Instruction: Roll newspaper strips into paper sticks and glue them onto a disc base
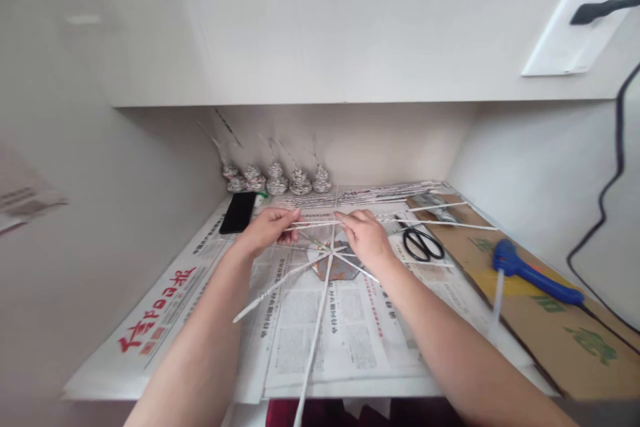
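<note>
Thin rolled paper sticks (320, 222) stretch sideways between my two hands. My left hand (273, 227) pinches them at one end, and my right hand (364, 235) grips them farther right, their tails reaching past it over the cardboard. Below my hands, more paper sticks cross in a star shape (327, 280), one of them running toward me past the table edge. Under the crossing lies a flat, many-sided grey and brown piece (337, 270); part of it is hidden by the sticks and my right hand.
Newspaper (300, 340) covers the table. At the back stand several woven gourd-shaped paper pieces (276, 180) and a bundle of paper sticks (375, 195). A black phone (239, 213) lies left; scissors (423, 244) and a blue glue gun (537, 277) on cardboard (565, 340) lie right.
</note>
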A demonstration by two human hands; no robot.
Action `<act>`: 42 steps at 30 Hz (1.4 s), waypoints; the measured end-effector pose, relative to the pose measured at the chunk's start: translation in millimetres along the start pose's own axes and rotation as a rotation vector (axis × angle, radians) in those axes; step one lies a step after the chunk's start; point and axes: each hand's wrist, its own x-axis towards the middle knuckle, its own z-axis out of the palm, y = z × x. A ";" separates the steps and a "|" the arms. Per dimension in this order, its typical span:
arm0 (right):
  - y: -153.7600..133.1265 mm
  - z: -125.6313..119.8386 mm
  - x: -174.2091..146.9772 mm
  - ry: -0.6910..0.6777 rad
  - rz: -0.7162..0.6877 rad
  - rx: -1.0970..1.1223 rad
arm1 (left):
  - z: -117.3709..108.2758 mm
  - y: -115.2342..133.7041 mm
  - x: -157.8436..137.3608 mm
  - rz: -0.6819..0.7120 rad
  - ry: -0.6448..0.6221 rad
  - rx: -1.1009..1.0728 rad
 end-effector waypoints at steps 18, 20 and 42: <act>9.8 1.5 1.4 -0.166 0.128 -0.155 | 35.6 -40.8 -27.9 0.066 -0.057 0.630; 6.3 0.9 1.0 -0.197 0.109 -0.154 | 36.6 -41.2 -31.0 0.061 -0.050 0.623; 13.0 14.5 0.7 -0.330 0.157 -0.230 | 52.6 -26.4 -39.0 0.074 0.033 0.815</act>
